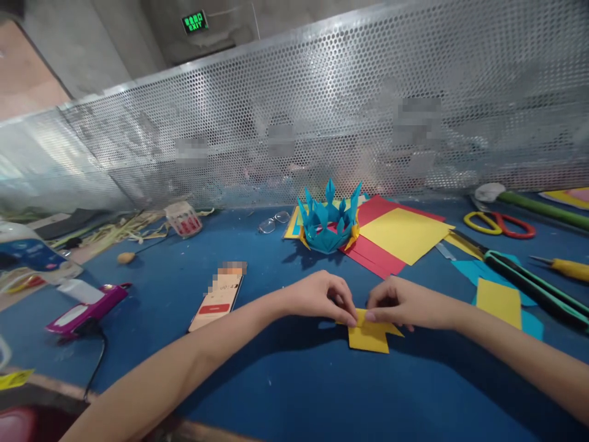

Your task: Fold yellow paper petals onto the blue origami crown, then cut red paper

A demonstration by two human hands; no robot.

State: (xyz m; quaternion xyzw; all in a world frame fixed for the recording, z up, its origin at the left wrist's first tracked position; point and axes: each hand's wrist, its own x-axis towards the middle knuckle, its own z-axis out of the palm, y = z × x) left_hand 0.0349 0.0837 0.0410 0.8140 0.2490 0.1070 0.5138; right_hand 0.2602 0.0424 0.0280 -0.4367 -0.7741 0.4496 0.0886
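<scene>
A small piece of folded yellow paper (369, 339) is held between both hands, just above or on the blue tabletop. My left hand (324, 298) pinches its upper left edge between thumb and fingers. On the upper right, my right hand (398, 302) grips the same paper, thumb in front, with a pointed flap sticking out below the fingers. Parts of the paper's top edge are hidden by the fingertips. Beyond the hands stands a blue folded-paper crown (329, 224) with tall points and yellow pieces at its sides.
Red paper (380, 264) and yellow sheets (405, 233) lie behind my right hand. Scissors (499, 224), a green-black utility knife (529, 288) and a yellow-handled tool (570, 269) are at the right. Left are a phone (218, 301), glasses (275, 222) and a purple device (87, 310).
</scene>
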